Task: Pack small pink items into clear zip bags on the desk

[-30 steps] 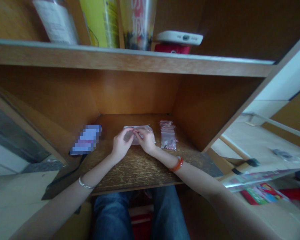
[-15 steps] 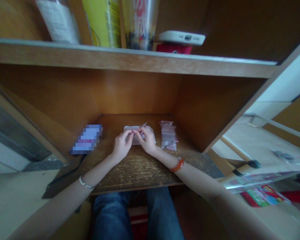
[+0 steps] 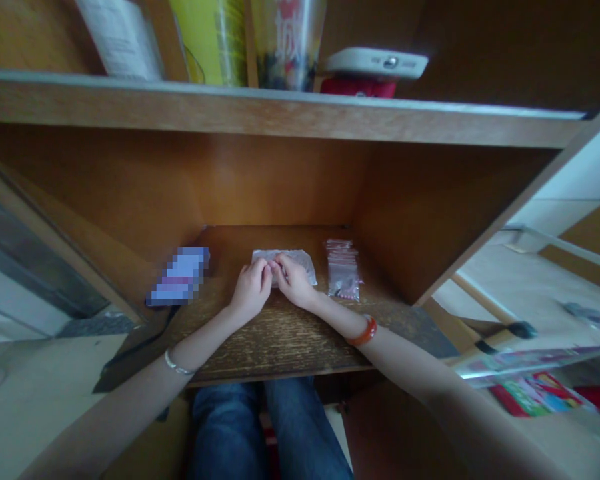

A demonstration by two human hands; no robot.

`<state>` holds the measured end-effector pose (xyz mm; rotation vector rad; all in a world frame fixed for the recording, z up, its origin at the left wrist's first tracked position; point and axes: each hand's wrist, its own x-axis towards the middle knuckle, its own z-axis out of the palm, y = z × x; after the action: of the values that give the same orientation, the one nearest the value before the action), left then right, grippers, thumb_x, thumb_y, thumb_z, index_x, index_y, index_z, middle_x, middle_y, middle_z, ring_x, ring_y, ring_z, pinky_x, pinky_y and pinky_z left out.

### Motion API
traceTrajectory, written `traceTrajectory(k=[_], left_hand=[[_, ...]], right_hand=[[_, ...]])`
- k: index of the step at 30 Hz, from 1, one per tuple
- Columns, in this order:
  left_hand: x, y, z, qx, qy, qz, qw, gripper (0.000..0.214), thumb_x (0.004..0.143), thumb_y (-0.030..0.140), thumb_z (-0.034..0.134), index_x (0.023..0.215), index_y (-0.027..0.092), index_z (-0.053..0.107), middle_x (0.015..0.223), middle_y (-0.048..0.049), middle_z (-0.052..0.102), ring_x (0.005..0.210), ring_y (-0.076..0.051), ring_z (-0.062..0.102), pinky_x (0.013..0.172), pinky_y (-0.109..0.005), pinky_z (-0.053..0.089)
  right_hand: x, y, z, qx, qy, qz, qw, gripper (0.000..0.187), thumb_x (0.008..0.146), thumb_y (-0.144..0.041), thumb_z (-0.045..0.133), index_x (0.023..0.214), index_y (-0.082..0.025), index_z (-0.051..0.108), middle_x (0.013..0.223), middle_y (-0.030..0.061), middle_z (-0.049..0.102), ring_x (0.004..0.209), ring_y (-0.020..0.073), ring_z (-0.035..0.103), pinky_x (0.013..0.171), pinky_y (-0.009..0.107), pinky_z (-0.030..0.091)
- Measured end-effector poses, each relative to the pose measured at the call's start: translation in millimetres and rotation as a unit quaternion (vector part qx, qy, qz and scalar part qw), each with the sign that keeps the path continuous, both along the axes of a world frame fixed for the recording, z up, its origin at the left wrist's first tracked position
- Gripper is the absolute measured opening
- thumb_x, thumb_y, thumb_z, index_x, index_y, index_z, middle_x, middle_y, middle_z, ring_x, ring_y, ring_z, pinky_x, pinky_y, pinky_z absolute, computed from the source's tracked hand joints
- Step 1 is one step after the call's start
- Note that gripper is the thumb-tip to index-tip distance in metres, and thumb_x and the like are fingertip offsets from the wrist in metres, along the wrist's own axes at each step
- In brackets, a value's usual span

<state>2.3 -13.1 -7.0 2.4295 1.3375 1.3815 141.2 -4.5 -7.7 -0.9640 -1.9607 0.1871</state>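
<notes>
My left hand [image 3: 251,288] and my right hand [image 3: 294,280] meet over a whitish see-through plastic sheet or bag [image 3: 305,259] on the worn wooden desk [image 3: 280,347]. Both are closed, with thumbs and fingertips pinched together and nearly touching. Whatever lies between the fingertips is too small and too covered to name. To the right of my right hand rests a stack of small zip bags [image 3: 343,270], with small pinkish pieces along the lower edge. A silver bracelet [image 3: 177,363] circles my left wrist and an orange-red bangle [image 3: 364,331] my right.
A phone [image 3: 179,277] with a blurred-out screen lies at the left, its dark cable running forward. Above, the shelf edge [image 3: 280,113] carries a yellow container [image 3: 210,40], a printed cup [image 3: 287,47] and a white device [image 3: 377,62] on a red object. Side panels enclose the desk.
My hands have drawn closer together, and the fingers of the right one curl more. A plastic corner that stuck up behind them no longer shows. The view has shifted slightly, and my right leg has moved left.
</notes>
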Motion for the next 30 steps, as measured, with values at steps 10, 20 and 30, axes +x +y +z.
traceTrajectory(k=[10,20,30], left_hand=[[-7,4,5.0,0.039,0.043,0.081,0.995,0.016,0.093,0.021,0.039,0.082,0.019,0.051,0.074,-0.0036,0.063,0.068,-0.019,0.059,0.068,-0.031,0.040],[-6,-3,9.8,0.100,0.063,0.085,0.989,0.016,0.092,0.025,0.047,0.081,0.019,0.058,0.085,-0.0038,0.064,0.083,-0.019,0.058,0.075,-0.032,0.039],[-6,-6,11.7,0.177,0.127,0.097,0.971,0.016,0.091,0.025,0.050,0.085,0.017,0.062,0.101,-0.0100,0.060,0.093,-0.023,0.057,0.079,-0.036,0.041]], right_hand=[[-4,-10,0.2,0.039,-0.016,-0.101,0.994,0.021,0.094,-0.029,0.044,0.078,-0.019,0.052,0.074,0.0020,0.058,0.069,0.0144,0.052,0.062,0.026,0.038],[0,-10,-0.3,0.066,0.024,-0.176,0.982,0.014,0.089,-0.026,0.054,0.077,-0.020,0.058,0.082,0.0025,0.056,0.075,0.0143,0.053,0.065,0.025,0.042],[3,-2,-5.6,-0.049,0.058,-0.087,0.993,0.017,0.088,-0.028,0.057,0.094,-0.024,0.072,0.098,0.0050,0.063,0.087,0.0171,0.060,0.075,0.029,0.050]])
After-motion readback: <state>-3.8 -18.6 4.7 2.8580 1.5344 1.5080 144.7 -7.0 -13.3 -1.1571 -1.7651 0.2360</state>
